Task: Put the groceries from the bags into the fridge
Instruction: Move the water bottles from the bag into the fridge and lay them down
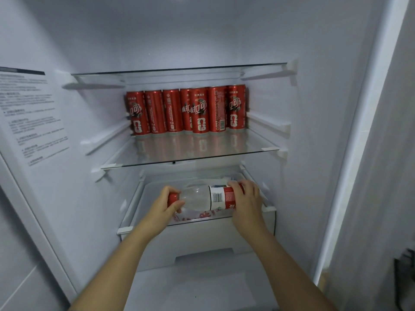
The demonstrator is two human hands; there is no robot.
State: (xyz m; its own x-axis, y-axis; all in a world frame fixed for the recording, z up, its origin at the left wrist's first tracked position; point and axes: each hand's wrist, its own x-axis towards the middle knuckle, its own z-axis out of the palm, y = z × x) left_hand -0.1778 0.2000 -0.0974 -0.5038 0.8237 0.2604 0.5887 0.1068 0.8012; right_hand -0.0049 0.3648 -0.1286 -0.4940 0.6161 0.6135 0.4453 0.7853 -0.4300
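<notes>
Now, head view: water bottle (203,198) held sideways over open fridge drawer (197,234), left hand (167,207) gripping red cap end, right hand (246,202) gripping label end. Above drawer, cola cans (186,110) already shelved; bottle not yet released; bags unseen.

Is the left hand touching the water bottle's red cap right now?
Touching. The head view shows the left hand wrapped around the red cap of the water bottle, fingers curled over it with no gap.

Glass fridge shelf (224,154), row of red soda cans (186,111) standing upright along its back
</notes>
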